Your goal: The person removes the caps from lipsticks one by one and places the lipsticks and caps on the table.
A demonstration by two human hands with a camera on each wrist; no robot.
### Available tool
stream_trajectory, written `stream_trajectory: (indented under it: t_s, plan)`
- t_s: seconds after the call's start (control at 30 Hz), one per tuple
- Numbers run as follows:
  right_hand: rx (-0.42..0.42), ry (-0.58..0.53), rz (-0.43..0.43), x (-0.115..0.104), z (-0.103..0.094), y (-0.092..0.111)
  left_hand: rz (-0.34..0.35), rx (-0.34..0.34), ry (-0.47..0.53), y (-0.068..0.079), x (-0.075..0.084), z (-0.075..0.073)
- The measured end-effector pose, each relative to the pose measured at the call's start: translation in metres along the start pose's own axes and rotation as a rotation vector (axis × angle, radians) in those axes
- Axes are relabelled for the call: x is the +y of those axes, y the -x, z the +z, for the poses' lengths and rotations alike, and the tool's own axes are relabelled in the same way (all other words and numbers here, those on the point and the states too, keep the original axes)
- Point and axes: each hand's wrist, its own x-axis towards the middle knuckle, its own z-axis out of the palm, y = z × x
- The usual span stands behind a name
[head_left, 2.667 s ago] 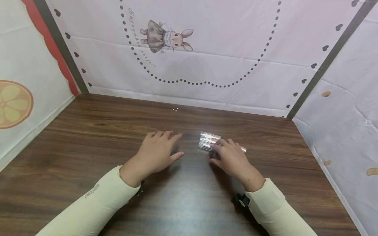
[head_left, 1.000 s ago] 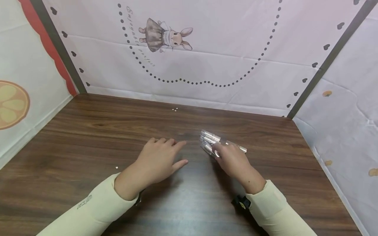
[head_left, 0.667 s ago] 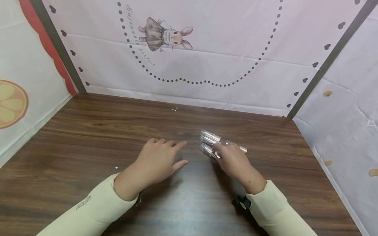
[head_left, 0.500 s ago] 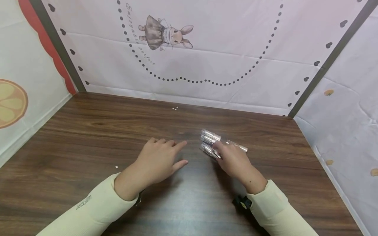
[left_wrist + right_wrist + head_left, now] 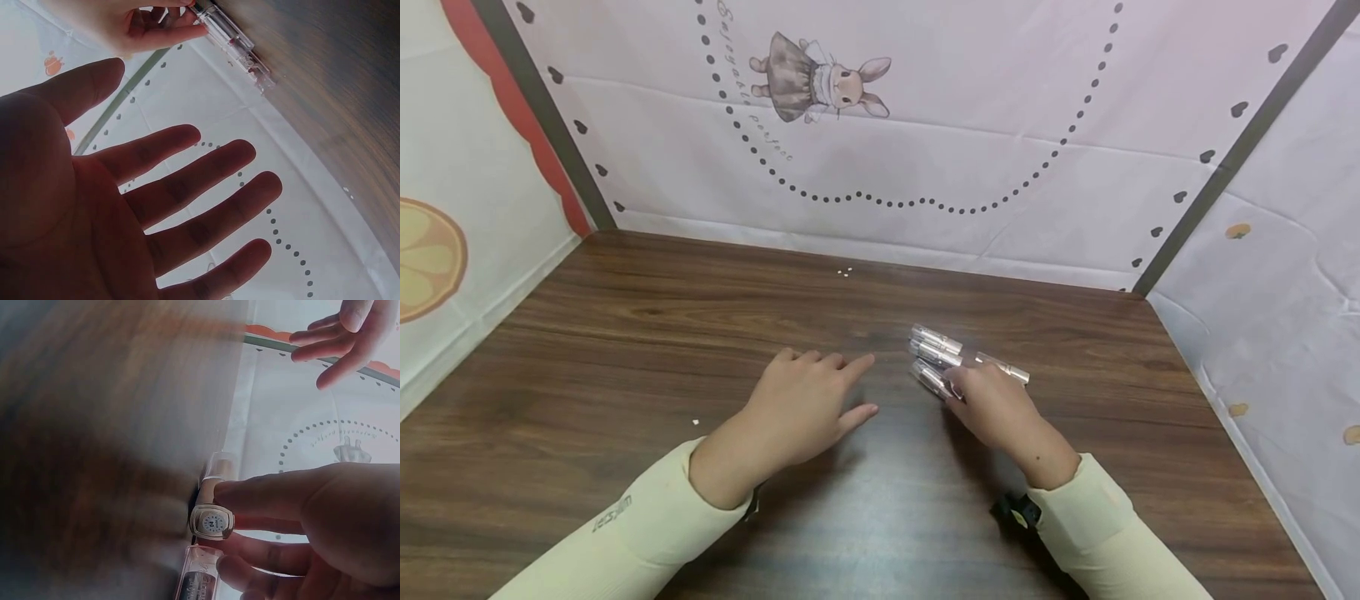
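My right hand (image 5: pixel 1000 408) pinches the nearest lipstick tube (image 5: pixel 929 379) between thumb and fingers, low over the wooden table (image 5: pixel 760 300). In the right wrist view, that lipstick's square base shows a round label reading 04. Two more clear-and-silver lipsticks, an upper one (image 5: pixel 936 338) and a lower one (image 5: pixel 936 353), lie side by side just behind it. A further lipstick (image 5: pixel 1003 368) lies behind the right hand's knuckles, partly hidden by them. My left hand (image 5: pixel 801 408) holds nothing, its fingers spread and relaxed to the left of the tubes.
Tiny white bits (image 5: pixel 846 272) lie near the table's back edge, and another white bit (image 5: pixel 696 422) beside the left sleeve. A white printed cloth (image 5: pixel 970 108) with a rabbit figure stands behind the table, with cloth walls at both sides.
The right fingers have curled in and drawn the nearest lipstick apart from the pair behind, tilting it. The left hand has shifted slightly right and nearer, then stayed still.
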Motion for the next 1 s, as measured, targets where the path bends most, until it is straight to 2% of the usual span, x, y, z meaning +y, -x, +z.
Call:
stream_trajectory:
  t_s: [0.27, 0.53, 0.7, 0.83, 1.0]
  plan:
    - [0.014, -0.017, -0.013, -0.001, 0.000, -0.001, -0.014, -0.008, 0.024, -0.001, 0.000, 0.001]
    - [0.084, -0.005, -0.055, -0.002, -0.002, 0.001, -0.016, -0.006, 0.024, -0.001, -0.001, 0.001]
    - [0.091, -0.006, -0.076, -0.007, -0.008, 0.004, -0.014, 0.000, 0.020, -0.002, 0.000, 0.002]
    - [0.101, -0.020, -0.099, -0.014, -0.015, 0.008, -0.004, 0.053, 0.032, -0.003, 0.000, 0.005]
    - [0.163, -0.052, -0.154, -0.025, -0.025, 0.017, 0.037, 0.198, 0.070, -0.005, -0.001, 0.009]
